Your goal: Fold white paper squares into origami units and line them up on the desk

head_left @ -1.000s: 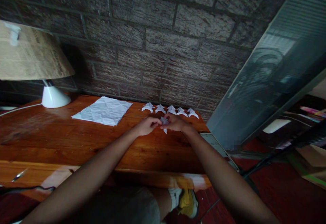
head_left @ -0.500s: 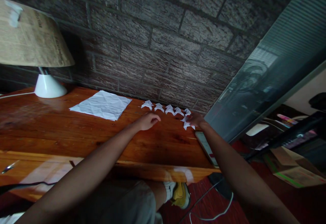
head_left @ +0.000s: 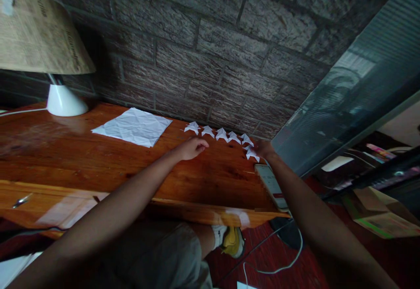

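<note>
A line of several small white folded paper figures (head_left: 221, 134) stands along the back of the wooden desk, by the brick wall. At its right end, one folded paper figure (head_left: 252, 153) sits in front of the others, with my right hand (head_left: 265, 149) at its right side. The fingers there are dark and partly hidden, and seem to pinch its edge. My left hand (head_left: 193, 149) rests over the desk in front of the row, fingers loosely curled, thumb a little apart, nothing in it. Left of the row lies a creased white paper sheet (head_left: 134, 127).
A phone (head_left: 272, 186) lies at the desk's right edge, under my right forearm. A lamp with a white base (head_left: 65, 101) stands at the left. Right of the desk are a glass panel (head_left: 315, 100) and, lower, a cardboard box (head_left: 382, 214).
My right hand has shifted right and slightly back, and the front paper figure sits farther right, nearer the row. My left hand is almost unmoved. The view has tilted slightly.
</note>
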`<state>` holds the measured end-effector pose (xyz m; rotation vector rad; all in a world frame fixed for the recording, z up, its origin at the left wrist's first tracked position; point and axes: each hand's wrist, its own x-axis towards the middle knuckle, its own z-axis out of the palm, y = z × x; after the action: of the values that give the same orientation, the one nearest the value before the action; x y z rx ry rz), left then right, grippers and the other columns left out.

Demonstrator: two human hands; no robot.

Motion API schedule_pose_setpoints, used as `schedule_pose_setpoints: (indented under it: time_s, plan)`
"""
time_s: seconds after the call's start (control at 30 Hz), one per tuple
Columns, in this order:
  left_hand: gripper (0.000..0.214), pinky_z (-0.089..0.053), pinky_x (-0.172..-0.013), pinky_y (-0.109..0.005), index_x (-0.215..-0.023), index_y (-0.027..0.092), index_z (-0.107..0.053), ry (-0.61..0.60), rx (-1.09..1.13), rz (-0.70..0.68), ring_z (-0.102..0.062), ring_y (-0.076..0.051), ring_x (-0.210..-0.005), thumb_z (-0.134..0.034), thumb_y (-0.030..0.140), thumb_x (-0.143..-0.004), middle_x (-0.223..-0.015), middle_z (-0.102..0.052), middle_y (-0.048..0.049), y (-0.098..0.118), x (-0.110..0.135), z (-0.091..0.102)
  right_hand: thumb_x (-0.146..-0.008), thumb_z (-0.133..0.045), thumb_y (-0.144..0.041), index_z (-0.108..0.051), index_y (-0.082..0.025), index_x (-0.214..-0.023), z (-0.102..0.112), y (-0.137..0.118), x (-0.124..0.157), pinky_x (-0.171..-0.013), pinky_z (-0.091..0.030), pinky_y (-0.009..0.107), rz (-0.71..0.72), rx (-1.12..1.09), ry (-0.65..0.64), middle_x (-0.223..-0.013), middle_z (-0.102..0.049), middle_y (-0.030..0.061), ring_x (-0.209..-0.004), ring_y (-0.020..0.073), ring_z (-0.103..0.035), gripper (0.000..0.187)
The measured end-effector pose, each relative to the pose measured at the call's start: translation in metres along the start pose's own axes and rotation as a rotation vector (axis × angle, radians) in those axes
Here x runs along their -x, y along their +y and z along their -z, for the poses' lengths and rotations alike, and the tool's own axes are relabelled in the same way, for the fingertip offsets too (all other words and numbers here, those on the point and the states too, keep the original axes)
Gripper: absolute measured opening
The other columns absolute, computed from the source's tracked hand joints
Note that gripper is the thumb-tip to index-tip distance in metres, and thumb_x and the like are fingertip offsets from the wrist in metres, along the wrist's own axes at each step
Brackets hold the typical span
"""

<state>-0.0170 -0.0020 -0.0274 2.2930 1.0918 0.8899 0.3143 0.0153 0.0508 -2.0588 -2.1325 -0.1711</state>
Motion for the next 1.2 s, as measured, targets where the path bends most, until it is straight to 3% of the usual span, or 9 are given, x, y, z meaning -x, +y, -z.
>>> schedule_pose_setpoints:
  time_s: [0.1,0.2,0.27,0.37,0.47,0.53,0.67,0.77,1.2]
  plan:
    - [0.026,-0.048,-0.092,-0.030,-0.103,0.019,-0.072,0.025,-0.210,0.110,-0.067,-0.019,-0.097,-0.049,0.021,-0.090,-0.103,-0.075,-0.0077,0.004,0.002,0.021,-0.089,-0.059,-0.032,-0.077,-0.015,-0.102,-0.002,-0.022,0.005,-0.079,-0.049,0.031,-0.019,-0.008,-0.021,-0.097,-0.076,0.0149,-0.091,0.0261,-0.071,0.028]
    - [0.029,-0.046,-0.099,-0.040,-0.107,0.017,-0.071,0.101,-0.553,0.448,-0.064,-0.029,-0.111,-0.051,0.032,-0.092,-0.111,-0.072,-0.0150,0.005,0.005,0.051,-0.092,-0.055,-0.033,-0.077,-0.021,-0.098,-0.007,-0.065,0.008,-0.079,-0.048,0.028,0.171,-0.127,-0.061,-0.094,-0.077,0.0091,-0.088,0.0228,-0.071,0.027]
    - [0.037,-0.040,-0.104,-0.053,-0.115,0.012,-0.067,0.107,-0.726,0.641,-0.058,-0.037,-0.120,-0.052,0.036,-0.092,-0.122,-0.066,-0.0216,0.004,0.011,0.069,-0.092,-0.054,-0.033,-0.077,-0.021,-0.096,-0.012,-0.096,0.007,-0.079,-0.048,0.028,0.284,-0.237,-0.063,-0.094,-0.077,0.0077,-0.086,0.0218,-0.071,0.026]
    - [0.040,-0.038,-0.103,-0.061,-0.130,0.011,-0.057,0.050,-0.810,0.837,-0.052,-0.041,-0.128,-0.041,0.021,-0.095,-0.134,-0.058,-0.0251,-0.001,0.023,0.085,-0.092,-0.056,-0.032,-0.077,-0.021,-0.092,-0.026,-0.132,0.001,-0.079,-0.050,0.029,0.342,-0.352,-0.114,-0.092,-0.078,0.0070,-0.087,0.0223,-0.072,0.024]
    - [0.042,-0.050,-0.092,-0.044,-0.131,0.010,-0.055,-0.032,-0.785,0.825,-0.063,-0.034,-0.115,-0.034,0.011,-0.094,-0.122,-0.066,-0.0244,-0.006,0.035,0.090,-0.093,-0.052,-0.026,-0.076,-0.020,-0.096,-0.043,-0.145,-0.007,-0.087,-0.050,0.031,0.351,-0.430,-0.081,-0.099,-0.078,0.0070,-0.093,0.0226,-0.072,0.025]
    - [0.043,-0.050,-0.091,-0.040,-0.131,0.010,-0.055,-0.039,-0.804,0.802,-0.063,-0.033,-0.116,-0.031,0.011,-0.095,-0.121,-0.066,-0.0241,-0.009,0.039,0.090,-0.093,-0.052,-0.025,-0.076,-0.023,-0.095,-0.054,-0.143,-0.009,-0.090,-0.050,0.033,0.383,-0.477,-0.048,-0.100,-0.078,0.0043,-0.096,0.0224,-0.071,0.024]
    - [0.044,-0.049,-0.094,-0.040,-0.134,0.012,-0.051,-0.034,-0.860,0.784,-0.062,-0.032,-0.118,-0.028,0.013,-0.096,-0.125,-0.063,-0.0236,-0.012,0.043,0.094,-0.091,-0.054,-0.029,-0.076,-0.024,-0.096,-0.063,-0.130,-0.007,-0.088,-0.052,0.035,0.388,-0.562,0.008,-0.100,-0.078,0.0041,-0.092,0.0230,-0.072,0.023]
    - [0.043,-0.050,-0.090,-0.043,-0.134,0.012,-0.051,-0.035,-0.893,0.802,-0.063,-0.035,-0.114,-0.033,0.018,-0.095,-0.122,-0.064,-0.0248,-0.014,0.046,0.102,-0.090,-0.055,-0.030,-0.077,-0.024,-0.092,-0.062,-0.125,-0.004,-0.087,-0.052,0.035,0.376,-0.583,-0.035,-0.096,-0.078,0.0037,-0.089,0.0228,-0.072,0.023]
    - [0.041,-0.051,-0.089,-0.036,-0.124,0.017,-0.065,-0.026,-0.935,0.929,-0.064,-0.032,-0.114,-0.047,0.029,-0.089,-0.125,-0.065,-0.0199,-0.025,0.070,0.134,-0.087,-0.055,-0.023,-0.076,-0.022,-0.089,-0.058,-0.144,0.009,-0.085,-0.052,0.033,0.444,-0.699,-0.085,-0.096,-0.078,0.0048,-0.089,0.0216,-0.072,0.021]
